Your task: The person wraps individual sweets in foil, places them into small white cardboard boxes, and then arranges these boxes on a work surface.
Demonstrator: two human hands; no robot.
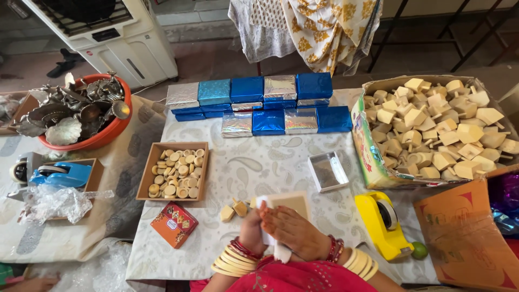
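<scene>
Holding a white piece of wrapping paper (268, 231) between both hands at the near edge of the worktop (254, 162), the person seems busy with the wrapping step. The right hand (294, 233) lies over it with fingers pressed together; the left hand (252, 231) pinches its side. Just beyond lie a flat beige square box (291, 203) and small wooden pieces (233, 210). Further right stands a yellow tape dispenser (383, 223), probably needed for closing the fold.

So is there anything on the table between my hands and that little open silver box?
Nothing visible. The silver box sits open just beyond your right hand and left hand; only bare tablecloth and the corner of the tan card you're holding lie between.
</scene>
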